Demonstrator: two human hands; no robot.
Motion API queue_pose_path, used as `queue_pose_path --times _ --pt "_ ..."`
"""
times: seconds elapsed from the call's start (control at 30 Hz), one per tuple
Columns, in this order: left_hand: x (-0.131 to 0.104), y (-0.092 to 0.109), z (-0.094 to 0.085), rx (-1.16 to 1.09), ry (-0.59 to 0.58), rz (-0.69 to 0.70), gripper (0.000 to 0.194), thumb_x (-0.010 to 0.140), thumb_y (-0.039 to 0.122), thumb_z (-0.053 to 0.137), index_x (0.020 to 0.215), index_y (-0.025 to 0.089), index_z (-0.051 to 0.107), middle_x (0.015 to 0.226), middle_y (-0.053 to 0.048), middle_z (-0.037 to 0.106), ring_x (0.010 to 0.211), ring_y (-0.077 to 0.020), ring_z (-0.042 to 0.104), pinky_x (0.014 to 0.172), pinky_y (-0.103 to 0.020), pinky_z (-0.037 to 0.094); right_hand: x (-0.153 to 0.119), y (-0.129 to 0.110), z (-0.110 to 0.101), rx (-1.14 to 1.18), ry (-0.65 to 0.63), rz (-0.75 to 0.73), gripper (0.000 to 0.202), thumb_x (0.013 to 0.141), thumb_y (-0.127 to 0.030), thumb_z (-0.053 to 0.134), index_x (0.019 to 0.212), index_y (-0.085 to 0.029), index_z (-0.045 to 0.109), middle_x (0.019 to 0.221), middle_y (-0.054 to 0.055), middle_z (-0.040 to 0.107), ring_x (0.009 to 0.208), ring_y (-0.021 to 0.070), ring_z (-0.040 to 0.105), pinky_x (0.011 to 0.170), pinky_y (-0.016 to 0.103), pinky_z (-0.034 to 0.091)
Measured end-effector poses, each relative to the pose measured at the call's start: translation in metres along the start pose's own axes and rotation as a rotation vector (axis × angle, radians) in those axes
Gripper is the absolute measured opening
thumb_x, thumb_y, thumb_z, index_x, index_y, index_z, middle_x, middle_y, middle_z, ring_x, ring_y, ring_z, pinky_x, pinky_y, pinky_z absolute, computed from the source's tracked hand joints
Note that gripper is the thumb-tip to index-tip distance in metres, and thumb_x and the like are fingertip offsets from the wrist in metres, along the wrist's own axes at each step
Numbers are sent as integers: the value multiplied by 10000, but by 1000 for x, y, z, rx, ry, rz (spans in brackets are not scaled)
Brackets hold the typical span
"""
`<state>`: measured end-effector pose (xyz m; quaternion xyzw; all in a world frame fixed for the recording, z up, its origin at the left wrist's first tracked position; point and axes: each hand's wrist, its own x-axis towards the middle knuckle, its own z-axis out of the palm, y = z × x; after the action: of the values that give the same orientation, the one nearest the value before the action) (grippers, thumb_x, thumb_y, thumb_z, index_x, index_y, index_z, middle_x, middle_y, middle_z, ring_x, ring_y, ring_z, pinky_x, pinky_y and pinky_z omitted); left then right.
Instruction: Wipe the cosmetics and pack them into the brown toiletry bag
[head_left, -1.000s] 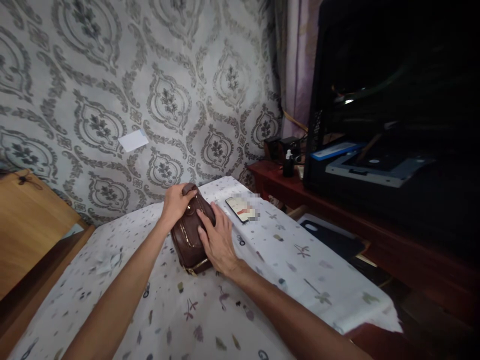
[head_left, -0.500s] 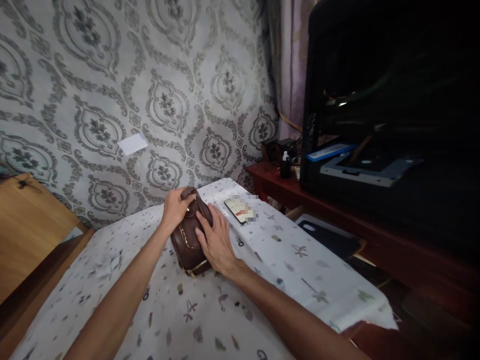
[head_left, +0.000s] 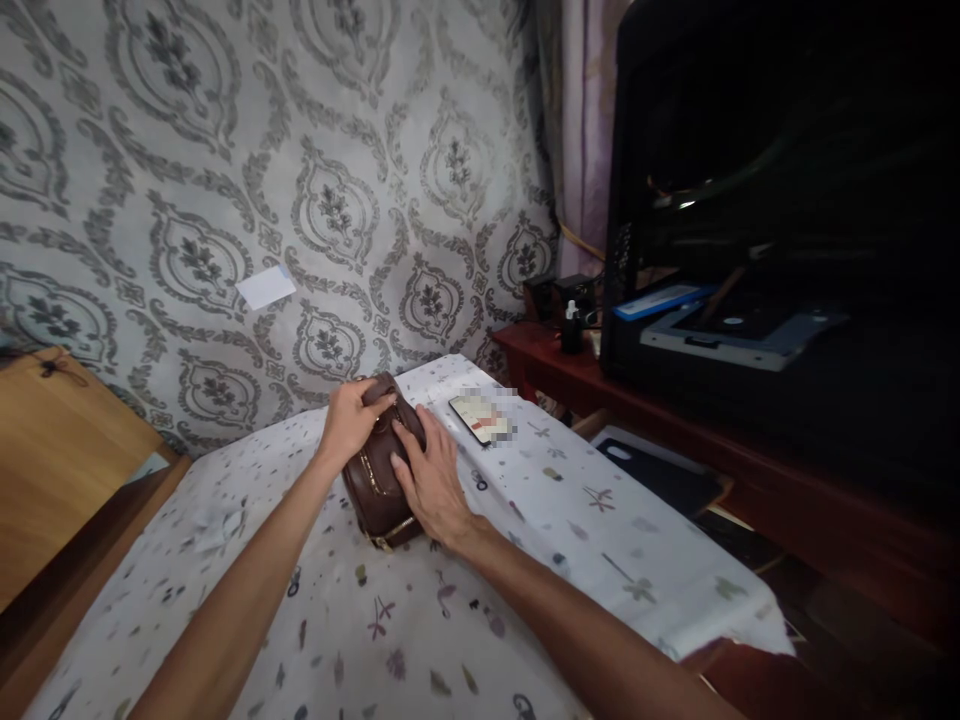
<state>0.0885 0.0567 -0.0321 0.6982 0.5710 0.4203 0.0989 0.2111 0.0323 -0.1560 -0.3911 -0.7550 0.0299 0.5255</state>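
Note:
A small brown leather-like handbag with gold zippers sits on the patterned cloth. My left hand is closed at the bag's upper end, thumb and fingers pinched near a zipper; the exact bit between the fingertips is too small to make out. My right hand grips the bag's right side, with its thumb and index finger across the front face and the other fingers over the edge. Just right of the bag lies a phone with a lit, partly blurred screen.
A white cloth printed with plants covers the table. To the right, a dark red stand carries a large black television and a small dark bottle. A wooden panel stands at left, before a patterned wall.
My left thumb and fingertips have shifted slightly to the right along the bag's top. My right hand and the bag stay nearly in place.

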Motion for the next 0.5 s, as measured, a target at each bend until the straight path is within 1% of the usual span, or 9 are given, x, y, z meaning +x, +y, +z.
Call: queue_pose_path --times 0.17,0.3,0.37,0.43,0.5 --pt "-1 -2 0 -38 -32 -10 300 690 448 644 588 183 548 567 45 475 578 -119 389 566 -254 314 0 0 -2 14 -10 6 444 1017 -318 365 1420 -170 480 1552 193 344 1444 319 329 1130 552 375" --pt "4 -9 -2 -71 -49 -23 305 700 463 652 627 176 578 588 36 516 590 -126 430 571 -252 338 -1 0 -3 10 -3 2 449 1020 -313 352 1431 -171 464 1571 190 324 1461 314 300 1133 560 367" --pt "7 -12 -8 -80 -44 -22 295 718 462 652 670 173 614 608 31 546 603 -132 458 585 -253 356 -2 -1 -4 0 -2 -19 443 1018 -302 356 1423 -172 478 1579 186 315 1471 316 276 1136 563 354" --pt "11 -16 -18 -105 -34 -18 276 722 445 666 732 170 658 656 22 592 634 -139 495 618 -256 380 -3 -2 -4 -11 -6 -54 427 1016 -298 371 1406 -185 501 1580 174 321 1476 318 259 1136 570 341" --pt "12 -22 -28 -129 -38 -24 272 715 438 691 750 168 676 686 18 611 663 -143 518 644 -257 393 -4 -4 -5 -18 -5 -92 416 1010 -309 396 1391 -195 517 1573 167 340 1474 322 254 1134 578 331"
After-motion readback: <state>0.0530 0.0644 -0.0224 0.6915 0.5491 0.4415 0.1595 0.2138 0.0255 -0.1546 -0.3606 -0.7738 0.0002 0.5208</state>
